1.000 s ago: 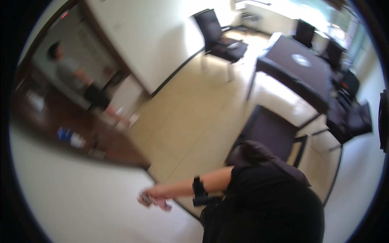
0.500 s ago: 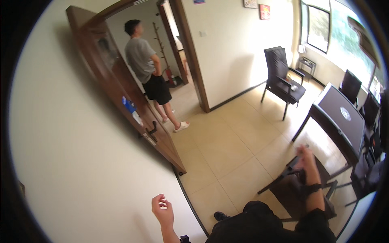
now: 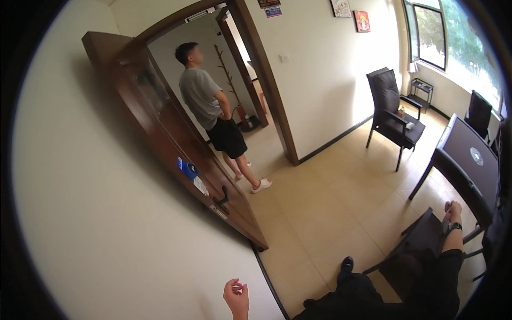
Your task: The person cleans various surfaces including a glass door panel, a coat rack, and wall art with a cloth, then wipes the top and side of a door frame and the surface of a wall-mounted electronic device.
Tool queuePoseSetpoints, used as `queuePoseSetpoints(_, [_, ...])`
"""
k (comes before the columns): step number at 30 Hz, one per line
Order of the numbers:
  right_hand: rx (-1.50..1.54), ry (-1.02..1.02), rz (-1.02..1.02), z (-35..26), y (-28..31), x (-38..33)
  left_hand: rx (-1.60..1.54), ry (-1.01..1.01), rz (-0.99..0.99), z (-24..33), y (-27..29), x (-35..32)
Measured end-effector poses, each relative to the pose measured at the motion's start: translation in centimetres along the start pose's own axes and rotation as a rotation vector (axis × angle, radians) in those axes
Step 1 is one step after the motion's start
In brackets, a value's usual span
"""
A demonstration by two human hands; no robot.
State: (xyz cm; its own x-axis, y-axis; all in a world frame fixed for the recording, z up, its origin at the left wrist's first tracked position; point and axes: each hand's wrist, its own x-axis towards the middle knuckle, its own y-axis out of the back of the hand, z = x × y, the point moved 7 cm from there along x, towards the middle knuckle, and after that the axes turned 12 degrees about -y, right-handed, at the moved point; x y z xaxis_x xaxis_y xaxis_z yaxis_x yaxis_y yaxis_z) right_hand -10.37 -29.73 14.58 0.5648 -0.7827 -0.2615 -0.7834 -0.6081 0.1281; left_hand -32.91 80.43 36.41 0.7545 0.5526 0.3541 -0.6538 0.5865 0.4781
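Note:
My left hand (image 3: 236,298) hangs low, in front of the white wall. Its fingers are loosely curled, a gap shows beside the thumb, and it holds nothing I can see. On the other side, my right hand (image 3: 452,212) reaches out over a dark chair (image 3: 413,253), with a black band on its wrist. Those fingers are folded in, and what is in them, if anything, is hidden. A greyish shape shows just below this hand; I cannot tell what it is. One black shoe (image 3: 347,264) of mine stands on the tiles beside the chair.
A brown wooden door (image 3: 178,144) stands open on the left. In the doorway a person (image 3: 205,106) in grey shirt and black shorts stands turned away. A black armchair (image 3: 396,114) with small items on its seat stands near the wall; a dark table (image 3: 464,144) is at right.
The room has shifted right and down in the picture. My left hand sits lower, and my right hand is farther right over the chair. The person still stands in the doorway.

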Motion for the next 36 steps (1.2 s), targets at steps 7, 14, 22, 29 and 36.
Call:
queuePoseSetpoints(7, [0.337,-0.133,0.025,7.7,-7.3,5.5,0.373,0.068,-0.084,-5.2,-5.0,-1.9])
queuePoseSetpoints(14, [0.512,0.020,0.086,13.4,-6.1,14.0,0.781,-0.074,-0.479,-19.1,-7.1,-10.0])
queuePoseSetpoints(22, [0.549,-0.177,-0.052,15.4,-9.2,22.6,0.818,-0.376,-1.012,-15.2,-14.0,-12.5])
queuePoseSetpoints(29, [-0.012,-0.294,0.190,17.3,-13.0,14.8,0.509,0.403,-0.331,-18.1,-15.0,3.1])
queuePoseSetpoints(36, [0.094,-0.074,0.321,16.4,-9.7,16.3,0.357,0.441,-0.412,-25.7,-21.2,6.4])
